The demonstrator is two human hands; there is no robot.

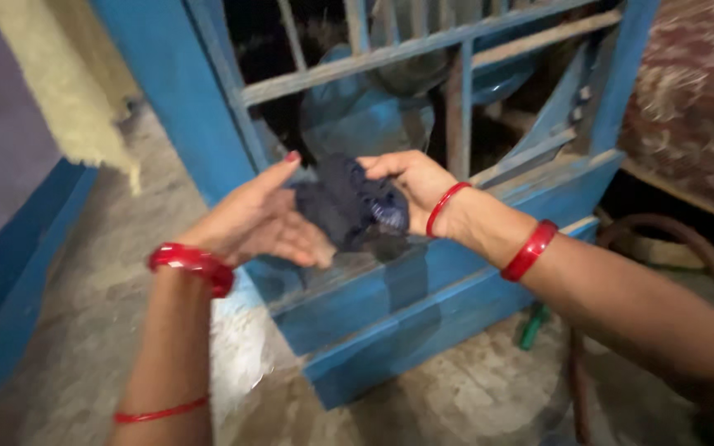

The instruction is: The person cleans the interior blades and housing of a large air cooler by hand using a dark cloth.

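A small dark navy cloth [345,202], bunched up, is held between both hands in front of a blue wooden frame. My left hand [258,219] cups it from the left with the thumb raised and the fingers stretched under it. From the right, my right hand [411,182] pinches its upper edge with curled fingers. Red bangles circle both wrists.
The blue wooden frame [423,272] with slats and bars stands right behind the hands; a blue container [357,116] shows through it. A brown hose [687,239] curves at the right, beside a green item [532,324] on the concrete floor. A blue ledge [10,272] runs along the left.
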